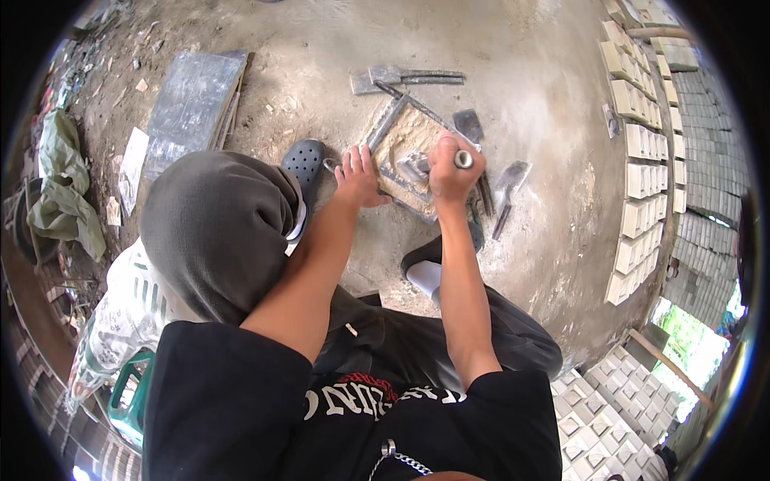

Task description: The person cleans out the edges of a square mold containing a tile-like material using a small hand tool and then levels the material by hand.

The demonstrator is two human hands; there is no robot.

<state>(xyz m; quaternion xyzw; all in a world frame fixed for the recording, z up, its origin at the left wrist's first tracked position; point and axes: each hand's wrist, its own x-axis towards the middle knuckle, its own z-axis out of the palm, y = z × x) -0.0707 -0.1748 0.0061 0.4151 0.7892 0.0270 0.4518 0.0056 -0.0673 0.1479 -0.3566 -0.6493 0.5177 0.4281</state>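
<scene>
Far left, a crumpled green cloth (64, 180) lies by the floor's littered edge, and next in come flat grey boards (192, 96), stacked, their long edges angled toward the work. Then a dark perforated clog (303, 164), just beside the left hand (358, 178), and here's that hand: open, fingers spread, laid at the near-left edge of a square mould frame (391, 119). The frame sits tilted on the ground between the two feet, pale powder (411, 135) inside its bars. Beyond its far corner, a flat trowel (409, 78) lies crosswise. Over the frame's right side, the right hand (455, 167) is closed tight on a round-ended handle (463, 159), a metal blade (414, 166) low over the powder. Tight quarters there: a dark scraper (468, 125) just past the fist, a spatula (511, 180) to its right. Then the room opens up, a broad run of concrete floor (569, 176) reaching all the way to rows of cream blocks (644, 180) lining the right edge.
</scene>
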